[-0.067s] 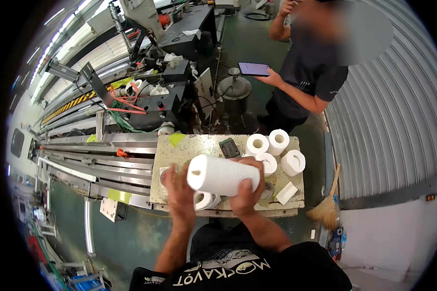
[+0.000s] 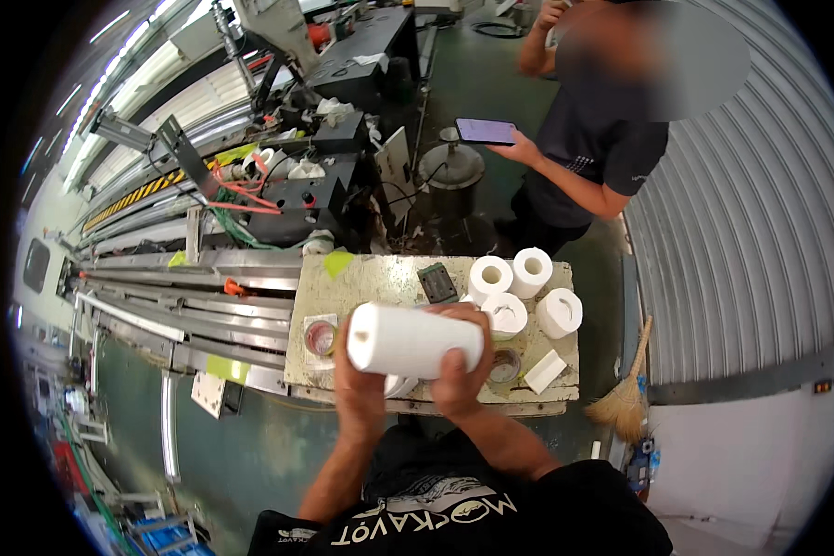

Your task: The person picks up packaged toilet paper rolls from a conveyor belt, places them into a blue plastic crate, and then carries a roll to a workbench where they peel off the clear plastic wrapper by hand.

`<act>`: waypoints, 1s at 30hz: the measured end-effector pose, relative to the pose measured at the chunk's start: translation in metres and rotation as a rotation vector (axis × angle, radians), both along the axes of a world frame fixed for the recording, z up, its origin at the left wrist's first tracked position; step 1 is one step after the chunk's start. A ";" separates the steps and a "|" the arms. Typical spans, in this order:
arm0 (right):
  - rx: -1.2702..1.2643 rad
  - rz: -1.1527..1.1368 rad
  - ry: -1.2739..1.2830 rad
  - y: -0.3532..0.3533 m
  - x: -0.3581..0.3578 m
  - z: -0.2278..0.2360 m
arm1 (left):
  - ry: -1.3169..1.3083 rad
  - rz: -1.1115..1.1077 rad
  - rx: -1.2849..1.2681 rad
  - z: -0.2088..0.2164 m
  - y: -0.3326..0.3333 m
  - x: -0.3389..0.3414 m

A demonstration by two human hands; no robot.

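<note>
Your right hand (image 2: 461,380) grips a white roll (image 2: 422,343), long axis crosswise, one end facing frame-left; your left hand (image 2: 360,398), closure unclear; worn table (image 2: 380,278) centre, ribbed shutter (image 2: 741,232) right

Your wht. roll (image 2: 412,343) is approx. horiz., sm. end hole (image 2: 361,337) facing L, held btwn L hand (image 2: 358,389) & R hand (image 2: 459,378).

Ceiling lights (image 2: 113,65) glare at upper left; fisheye distortion bows the ribbed shutter (image 2: 741,232).
</note>
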State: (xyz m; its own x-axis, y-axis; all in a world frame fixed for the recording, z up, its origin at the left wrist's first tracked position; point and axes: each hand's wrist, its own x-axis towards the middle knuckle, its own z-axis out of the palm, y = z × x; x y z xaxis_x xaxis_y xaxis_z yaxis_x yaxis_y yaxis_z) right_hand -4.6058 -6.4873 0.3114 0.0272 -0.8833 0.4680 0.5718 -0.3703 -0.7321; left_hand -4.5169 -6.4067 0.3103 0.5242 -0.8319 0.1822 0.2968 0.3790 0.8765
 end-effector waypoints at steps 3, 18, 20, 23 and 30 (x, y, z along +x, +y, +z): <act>-0.098 0.185 0.067 0.005 -0.019 -0.013 | 0.109 0.163 0.008 -0.025 -0.018 -0.032; -0.292 0.243 0.394 -0.057 -0.111 -0.021 | -0.398 0.452 0.275 -0.016 -0.034 -0.088; -0.216 0.268 0.426 -0.055 -0.110 -0.013 | -0.468 0.540 0.266 -0.012 -0.036 -0.095; -0.111 0.311 0.349 -0.058 -0.108 -0.019 | -0.711 0.643 0.209 0.005 -0.047 -0.112; -0.163 0.299 0.229 -0.066 -0.099 -0.019 | -0.607 0.617 0.151 0.002 -0.050 -0.113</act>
State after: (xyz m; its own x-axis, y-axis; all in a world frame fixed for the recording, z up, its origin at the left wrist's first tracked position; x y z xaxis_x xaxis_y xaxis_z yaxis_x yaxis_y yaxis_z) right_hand -4.7049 -6.5529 0.2924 0.3913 -0.7352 0.5534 0.5006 -0.3346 -0.7984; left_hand -4.6304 -6.4571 0.3120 0.7367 -0.4696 0.4865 -0.4565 0.1854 0.8702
